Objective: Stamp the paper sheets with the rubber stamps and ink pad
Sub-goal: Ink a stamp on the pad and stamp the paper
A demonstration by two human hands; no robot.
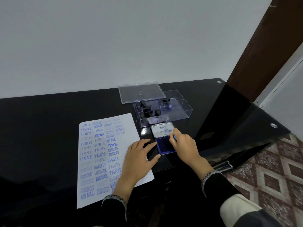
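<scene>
A white paper sheet (105, 154) covered with blue stamp prints lies on the black glass table (41, 128). To its right sits the blue ink pad (164, 147), open, its lid (161, 130) raised with a white label facing me. My left hand (139, 158) rests flat on the paper's right edge, fingers spread, fingertips touching the pad's left side. My right hand (183, 145) is over the pad's right side, fingers curled around the lid's right edge. Black-handled rubber stamps (147, 110) lie in a clear box (180, 112) behind the pad.
The box's clear lid (141, 92) leans on the box's back left. The table's right edge (262, 112) drops to a patterned tiled floor (270, 169). A pale wall stands behind the table, a brown door frame (262, 46) at the right.
</scene>
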